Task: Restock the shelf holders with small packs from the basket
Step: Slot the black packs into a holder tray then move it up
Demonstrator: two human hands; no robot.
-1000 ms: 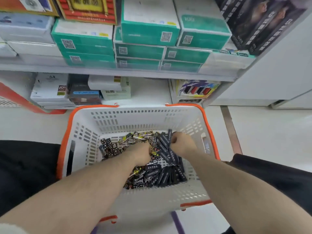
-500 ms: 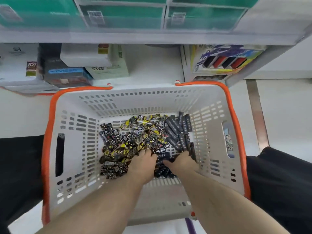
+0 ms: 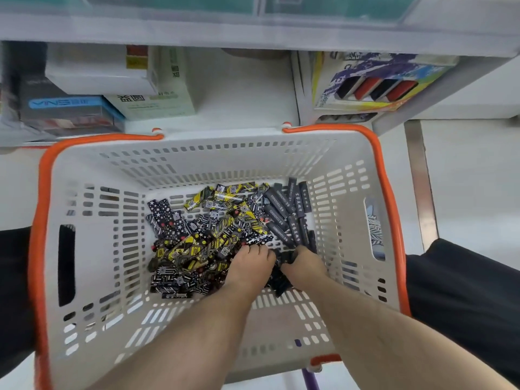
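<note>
on the lower shelf (image 3: 242,88), far left, sits a dark box (image 3: 70,114) with a blue label, a white box (image 3: 98,70) on top of it and a pale green box (image 3: 157,99) just beside. further right on the same shelf stands a bright display box (image 3: 374,80) showing red and black sticks. a black trouser leg (image 3: 14,291) lies against the left side of the basket and another (image 3: 464,299) against the right.

the basket (image 3: 92,277) is white slotted plastic with an orange rim, on the floor just in front of the shelf. the packs lie in a loose heap on its bottom. to the left are star-printed black packs (image 3: 166,218), in the middle yellow-and-black packs (image 3: 219,220) with small qr squares, pointing every way. to the right are plain dark packs (image 3: 284,209) with white lettering, several lying side by side, long axes running from near right to far left at a slant.

the left hand (image 3: 250,268) is deep in the heap at its near edge, palm down, fingers curled into the packs; whether it grips any i cannot tell. the right hand (image 3: 304,266) is just beside it, fingers curled round a bunch of the dark packs, which stick out below and between the two hands. both forearms cross the near wall of the basket and hide the near part of the heap.
</note>
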